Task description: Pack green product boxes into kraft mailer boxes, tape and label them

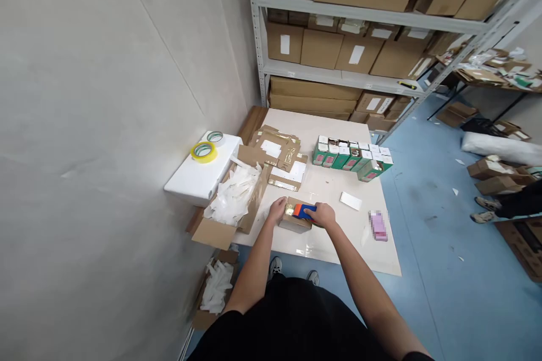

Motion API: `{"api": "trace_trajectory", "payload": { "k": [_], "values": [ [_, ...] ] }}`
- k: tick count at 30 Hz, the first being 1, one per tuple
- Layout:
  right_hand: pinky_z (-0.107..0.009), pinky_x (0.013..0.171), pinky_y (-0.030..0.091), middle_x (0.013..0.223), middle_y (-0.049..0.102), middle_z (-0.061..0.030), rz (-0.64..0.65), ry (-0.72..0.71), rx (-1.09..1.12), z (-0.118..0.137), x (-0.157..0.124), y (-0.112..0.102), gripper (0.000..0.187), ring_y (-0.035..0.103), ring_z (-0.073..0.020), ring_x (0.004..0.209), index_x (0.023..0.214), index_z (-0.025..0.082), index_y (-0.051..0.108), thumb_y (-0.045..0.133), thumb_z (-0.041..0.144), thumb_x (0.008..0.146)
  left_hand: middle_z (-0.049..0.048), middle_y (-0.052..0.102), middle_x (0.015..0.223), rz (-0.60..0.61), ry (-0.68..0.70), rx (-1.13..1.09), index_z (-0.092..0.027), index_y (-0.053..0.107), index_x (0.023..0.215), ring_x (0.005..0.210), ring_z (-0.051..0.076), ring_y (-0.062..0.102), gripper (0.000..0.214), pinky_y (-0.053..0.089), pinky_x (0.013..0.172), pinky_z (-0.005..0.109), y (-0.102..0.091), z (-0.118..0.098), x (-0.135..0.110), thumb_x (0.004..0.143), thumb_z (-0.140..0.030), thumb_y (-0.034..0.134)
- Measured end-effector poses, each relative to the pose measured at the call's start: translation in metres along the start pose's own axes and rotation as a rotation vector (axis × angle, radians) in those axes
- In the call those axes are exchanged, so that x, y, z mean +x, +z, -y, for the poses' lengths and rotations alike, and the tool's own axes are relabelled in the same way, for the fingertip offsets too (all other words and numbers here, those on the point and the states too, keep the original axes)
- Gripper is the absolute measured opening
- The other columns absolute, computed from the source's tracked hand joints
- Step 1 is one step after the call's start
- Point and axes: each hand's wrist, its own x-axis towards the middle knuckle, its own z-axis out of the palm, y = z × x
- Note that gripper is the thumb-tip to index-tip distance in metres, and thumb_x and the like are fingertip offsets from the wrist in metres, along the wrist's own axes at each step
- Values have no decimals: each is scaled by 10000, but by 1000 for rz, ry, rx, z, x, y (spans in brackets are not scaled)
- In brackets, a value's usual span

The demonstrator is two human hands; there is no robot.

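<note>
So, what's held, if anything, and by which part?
The right hand grips a blue-orange tape dispenser by its blue end; the left hand touches the left side of a brown cardboard box.

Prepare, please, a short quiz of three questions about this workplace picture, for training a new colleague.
1. Which hand grips the blue-and-orange tool?
2. True or false: the yellow tape roll lies on the white surface near the wall.
3. Where do the green-and-white boxes stand?
A) on the shelf
B) on the floor
C) on the table

Key: 1. The right hand. 2. True. 3. C.
</note>
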Motion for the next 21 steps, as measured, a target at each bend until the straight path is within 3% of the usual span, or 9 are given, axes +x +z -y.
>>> {"api": "trace_trajectory", "payload": {
  "k": [3,7,11,18,21],
  "values": [
    [-316,718,478,1106,772,-190,21,6,-43,19,5,-5,539,734,-307,1005,1053,156,755,606,655,918,160,604,1501,125,22,28,-192,630,1417,1392,295,571,605,439,1128,361,3,-1,-9,930,-550,664],
    [-309,750,492,1092,777,-179,46,-11,-57,19,2,-8,585,736,-294,1008,1043,165,763,592,707,906,138,606,1505,63,5,95,-204,492,1550,1391,293,572,652,433,1140,381,18,6,-22,1017,-579,482],
    [-304,774,498,1111,774,-165,48,50,-49,-7,-8,-10,595,729,-291,1036,1069,173,761,581,716,906,134,656,1444,120,11,138,-190,445,1582,1330,293,617,632,465,1106,398,47,6,-28,1056,-534,385],
    [-321,806,490,1093,768,-182,-25,159,-103,-72,-27,-20,596,726,-312,1047,1074,159,754,549,701,937,156,659,1433,253,39,199,-169,429,1581,1293,293,640,605,478,1080,398,121,-11,-38,1067,-483,376],
    [-300,764,480,1083,770,-170,-24,214,-74,-84,-29,-22,604,729,-295,1021,1047,164,752,566,725,921,167,667,1418,277,50,218,-159,431,1573,1287,296,645,607,480,1077,396,134,-14,-39,1064,-487,389]
  ]
}}
